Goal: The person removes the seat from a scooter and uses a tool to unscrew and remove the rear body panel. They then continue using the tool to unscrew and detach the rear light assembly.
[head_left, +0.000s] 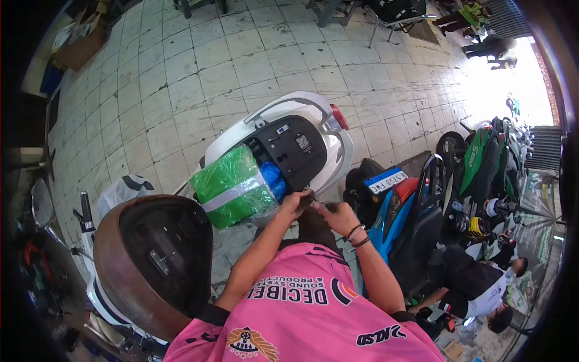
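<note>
My left hand (293, 205) and my right hand (341, 218) meet in front of my body, beside the rear of a white scooter (283, 105). Both have their fingers closed around a small dark-grey thing (310, 198) whose kind I cannot make out. Left of my hands, a green package (232, 187) with a pale band and clear plastic wrap sits at the scooter's opened seat space. A blue plastic bag (273, 180) is tucked beside it, against the black rear panel (295, 148). The brown seat (151, 259) is tilted up, its black underside facing the package.
Parked close on the right is a blue motorcycle (386, 220), with a green one (479, 154) and others beyond. A person (476, 283) bends among them. Pale floor tiles (199, 72) spread ahead; a cardboard box (81, 42) stands far left, a chair (401, 15) at the top.
</note>
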The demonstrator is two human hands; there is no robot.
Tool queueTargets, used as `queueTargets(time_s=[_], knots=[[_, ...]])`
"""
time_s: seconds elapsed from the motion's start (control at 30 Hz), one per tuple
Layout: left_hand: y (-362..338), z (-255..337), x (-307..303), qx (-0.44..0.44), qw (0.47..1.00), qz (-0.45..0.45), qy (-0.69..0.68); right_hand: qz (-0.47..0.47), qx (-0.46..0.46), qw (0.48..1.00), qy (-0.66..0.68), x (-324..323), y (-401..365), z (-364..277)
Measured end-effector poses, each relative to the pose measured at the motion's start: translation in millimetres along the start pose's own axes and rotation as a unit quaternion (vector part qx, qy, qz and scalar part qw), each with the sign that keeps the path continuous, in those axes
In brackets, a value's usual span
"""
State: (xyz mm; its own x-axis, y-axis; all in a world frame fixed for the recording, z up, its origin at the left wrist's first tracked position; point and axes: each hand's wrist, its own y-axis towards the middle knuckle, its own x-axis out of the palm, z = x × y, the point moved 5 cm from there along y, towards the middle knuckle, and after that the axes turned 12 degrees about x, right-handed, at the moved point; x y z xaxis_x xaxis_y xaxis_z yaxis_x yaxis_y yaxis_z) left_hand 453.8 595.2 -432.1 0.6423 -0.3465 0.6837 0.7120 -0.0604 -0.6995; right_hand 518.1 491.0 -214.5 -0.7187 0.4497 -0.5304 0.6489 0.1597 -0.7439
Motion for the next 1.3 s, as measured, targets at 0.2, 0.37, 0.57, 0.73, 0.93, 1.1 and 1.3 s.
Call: queueTargets(time_s=[0.2,0.37,0.57,0.73,0.93,1.1,1.3], knots=[[-11.2,-0.8,6.3,0.025,0.999,0.006,-0.047,0.094,0.015,0.982,0.163,19.5,-11.5,-22.5],[-6.4,-2.6,5.1,-0.024,0.999,-0.029,-0.038,0.113,-0.137,0.978,-0.111,15.8,2.5,-38.9],[-11.3,2.0,10.2,-0.045,0.999,0.017,-0.009,0.116,-0.201,0.858,-0.457,35.8,-11.7,-60.6],[-16.2,3.3,16.7,0.005,0.996,0.087,-0.024,0.062,-0.179,0.943,-0.274,-2.3,-21.5,-53.9],[-3.7,-7.8,5.6,0.009,0.999,0.041,-0.010,0.000,0.003,0.994,-0.113,9.6,-10.1,-33.4],[-5.1,-6.0,4.8,-0.031,0.997,0.010,-0.064,0.115,-0.136,0.914,-0.365,5.3,-5.0,-53.5],[-1.4,-6.2,6.1,-0.014,0.997,0.003,-0.079,0.210,-0.255,0.925,-0.190,-12.4,-9.4,-68.2]])
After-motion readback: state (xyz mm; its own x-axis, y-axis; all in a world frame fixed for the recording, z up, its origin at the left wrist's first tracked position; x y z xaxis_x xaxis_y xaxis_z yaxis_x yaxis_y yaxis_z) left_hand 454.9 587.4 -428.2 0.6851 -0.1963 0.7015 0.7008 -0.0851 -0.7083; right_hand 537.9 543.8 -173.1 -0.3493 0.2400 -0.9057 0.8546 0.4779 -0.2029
